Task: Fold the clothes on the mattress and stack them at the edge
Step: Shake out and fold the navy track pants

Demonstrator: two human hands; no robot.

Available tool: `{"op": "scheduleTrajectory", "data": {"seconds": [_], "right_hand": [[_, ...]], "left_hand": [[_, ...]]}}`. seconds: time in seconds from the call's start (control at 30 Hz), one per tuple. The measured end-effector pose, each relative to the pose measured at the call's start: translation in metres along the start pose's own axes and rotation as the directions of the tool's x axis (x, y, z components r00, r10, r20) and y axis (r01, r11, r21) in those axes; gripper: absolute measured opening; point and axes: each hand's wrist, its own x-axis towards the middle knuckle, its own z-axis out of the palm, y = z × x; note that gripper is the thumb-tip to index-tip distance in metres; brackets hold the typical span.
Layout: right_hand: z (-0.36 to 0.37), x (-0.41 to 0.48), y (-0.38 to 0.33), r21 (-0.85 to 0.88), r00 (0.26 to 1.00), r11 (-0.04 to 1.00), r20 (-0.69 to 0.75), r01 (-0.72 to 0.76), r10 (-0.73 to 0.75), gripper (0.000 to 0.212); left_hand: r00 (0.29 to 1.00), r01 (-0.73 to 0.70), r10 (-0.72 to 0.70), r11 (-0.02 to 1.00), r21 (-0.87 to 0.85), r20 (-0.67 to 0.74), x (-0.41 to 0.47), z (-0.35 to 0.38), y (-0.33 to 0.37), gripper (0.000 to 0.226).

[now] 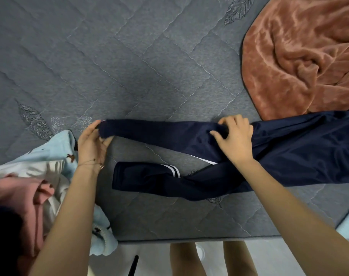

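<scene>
1. Navy blue track garment with white side stripes (289,148): lies across the middle of the frame, running from centre-left off the right edge, on the grey quilted mattress (129,66).
2. Two long sections show. The upper one is lifted and stretched between the hands; the lower one lies flat near the mattress's front edge, with its white stripes (174,170) showing.
3. Left hand (92,144), centre-left: thumb and fingers pinch the cuff end of the upper section.
4. Right hand (236,138), centre-right: fingers curled, gripping a bunch of the navy fabric partway along that section.
5. Rust-coloured plush blanket (301,56): crumpled, upper right, its lower edge touching the navy garment.
6. Loose pile of light blue, white and pink clothes (40,176): lower left, spilling over the mattress edge.
7. Bottom of frame: pale floor (269,255) and the person's bare legs (183,259).
</scene>
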Motion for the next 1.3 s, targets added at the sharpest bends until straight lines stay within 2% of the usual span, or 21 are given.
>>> {"op": "scheduleTrajectory", "data": {"seconds": [0.07,0.13,0.2,0.3,0.37,0.43,0.53,0.63,0.7,0.8,0.87,0.9,0.97,1.03,1.1,1.2,1.3], "right_hand": [[0.002,-0.01,0.005,-0.103,0.992,0.991,0.101,0.086,-0.075,0.055],[0.004,-0.017,0.013,-0.213,0.961,0.965,0.259,0.156,-0.099,0.081],[0.005,-0.018,0.022,-0.281,0.933,0.945,0.355,0.166,-0.058,0.092],[0.003,-0.013,0.029,-0.191,0.961,0.969,0.255,0.16,-0.108,0.078],[-0.001,-0.006,0.03,-0.079,0.973,0.983,0.175,0.166,-0.15,0.068],[-0.004,0.002,0.029,0.046,0.977,0.985,0.127,0.168,-0.172,0.06],[-0.011,0.018,0.024,0.218,0.992,0.972,0.063,0.09,-0.106,0.042],[-0.019,0.036,0.018,0.24,1.0,0.971,-0.011,-0.019,0.023,0.014],[-0.021,0.045,0.015,0.254,0.994,0.962,-0.017,-0.098,0.105,0.015],[-0.021,0.054,0.012,0.198,0.994,0.974,0.014,-0.109,0.109,0.019],[-0.019,0.059,0.012,0.141,0.995,0.986,0.061,-0.09,0.082,0.022],[-0.017,0.06,0.013,0.103,0.994,0.992,0.088,-0.07,0.061,0.024],[-0.013,0.062,0.018,0.013,0.988,0.999,0.144,-0.05,0.047,0.035],[-0.011,0.061,0.024,-0.037,0.984,0.995,0.149,-0.097,0.102,0.044],[-0.011,0.058,0.03,-0.067,0.983,0.989,0.117,-0.132,0.139,0.046],[-0.016,0.055,0.042,-0.065,0.985,0.988,0.093,-0.142,0.148,0.04],[-0.024,0.052,0.056,-0.003,0.989,0.993,0.099,-0.114,0.114,0.03]], "left_hand": [[0.999,0.023,-0.021,0.999,-0.033,0.049,-0.002,0.006,0.001,0.037],[0.999,-0.025,0.02,0.989,0.144,0.033,-0.004,0.009,-0.004,0.03],[0.992,-0.106,0.122,0.934,0.34,-0.028,0.0,0.009,-0.011,0.027],[0.952,-0.25,0.305,0.803,0.541,-0.014,0.009,0.005,-0.01,0.029],[0.929,-0.301,0.37,0.751,0.588,0.003,0.012,0.003,-0.007,0.025],[0.932,-0.273,0.36,0.782,0.561,-0.048,0.012,0.007,-0.003,0.03],[0.916,-0.24,0.379,0.778,0.58,-0.13,0.016,0.01,0.0,0.037],[0.882,-0.175,0.404,0.76,0.626,-0.244,0.02,0.008,0.005,0.042],[0.879,-0.094,0.384,0.719,0.689,-0.281,0.026,0.002,0.005,0.043],[0.909,0.05,0.317,0.561,0.826,-0.27,0.029,-0.003,-0.002,0.037],[0.917,0.135,0.304,0.372,0.918,-0.258,0.027,-0.002,-0.009,0.027],[0.92,0.145,0.316,0.269,0.952,-0.23,0.026,-0.002,-0.013,0.032],[0.916,0.059,0.389,0.11,0.992,-0.097,0.021,0.005,-0.022,0.048],[0.888,-0.135,0.44,-0.022,0.991,0.131,0.015,0.02,-0.031,0.057],[0.844,-0.343,0.39,-0.132,0.93,0.367,0.007,0.044,-0.043,0.058],[0.756,-0.566,0.234,-0.236,0.79,0.612,-0.01,0.09,-0.069,0.061],[0.644,-0.708,0.118,-0.283,0.648,0.756,-0.027,0.141,-0.096,0.062]]}}
